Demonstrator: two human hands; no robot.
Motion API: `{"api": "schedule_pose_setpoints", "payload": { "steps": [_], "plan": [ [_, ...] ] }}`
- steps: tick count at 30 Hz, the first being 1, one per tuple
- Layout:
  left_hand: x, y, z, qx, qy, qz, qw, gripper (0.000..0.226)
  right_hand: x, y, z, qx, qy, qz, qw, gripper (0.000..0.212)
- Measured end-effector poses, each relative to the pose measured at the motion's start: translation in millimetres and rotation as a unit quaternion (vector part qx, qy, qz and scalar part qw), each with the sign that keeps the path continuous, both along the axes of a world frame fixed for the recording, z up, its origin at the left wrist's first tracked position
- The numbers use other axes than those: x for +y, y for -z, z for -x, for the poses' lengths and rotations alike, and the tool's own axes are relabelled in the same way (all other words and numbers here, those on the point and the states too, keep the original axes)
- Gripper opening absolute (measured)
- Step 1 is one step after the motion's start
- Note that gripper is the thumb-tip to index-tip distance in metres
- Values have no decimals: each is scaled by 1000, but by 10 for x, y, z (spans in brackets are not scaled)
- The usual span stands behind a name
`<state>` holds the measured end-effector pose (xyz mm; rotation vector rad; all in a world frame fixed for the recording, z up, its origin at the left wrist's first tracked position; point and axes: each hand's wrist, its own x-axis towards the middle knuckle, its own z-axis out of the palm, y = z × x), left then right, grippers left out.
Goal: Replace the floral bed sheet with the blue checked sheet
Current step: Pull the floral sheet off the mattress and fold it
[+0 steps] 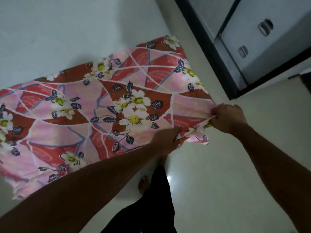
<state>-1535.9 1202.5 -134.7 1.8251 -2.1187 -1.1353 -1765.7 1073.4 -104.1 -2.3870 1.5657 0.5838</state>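
floral sheet [104,105]: spread flat across centre-left of frame, its corner bunched at right-centre | handling: likely light, soft and limp; best taken at the corner hem | right grip [227,118]: closed, pinching the corner fold | left grip [168,138]: fingers curled on the edge just beside it | blue checked sheet: not in view

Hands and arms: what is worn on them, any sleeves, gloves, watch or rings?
Both the left arm and right arm are bare to the frame edge: no sleeves. The left hand and right hand wear no gloves; no watch, band or ring shows.
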Motion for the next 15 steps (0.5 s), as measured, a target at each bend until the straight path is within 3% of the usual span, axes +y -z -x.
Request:
{"api": "schedule_pose_setpoints", "payload": {
  "steps": [5,8,10,12,15],
  "plan": [
    [220,187,142,-19,38,13,999,27,352,330,364,30,70,24,997,28],
    [306,254,45,18,54,-54,997,16,441,534,440,87,131,-52,986,40],
    [335,283,-54,48,53,-124,990,21,491,608,354,103,148,-103,978,44],
    [285,267,-143,83,36,-170,981,27,463,646,202,21,224,-100,969,37],
    [11,139,-289,93,9,-173,980,25,247,596,-107,-172,349,-40,920,21]
  ]
}}
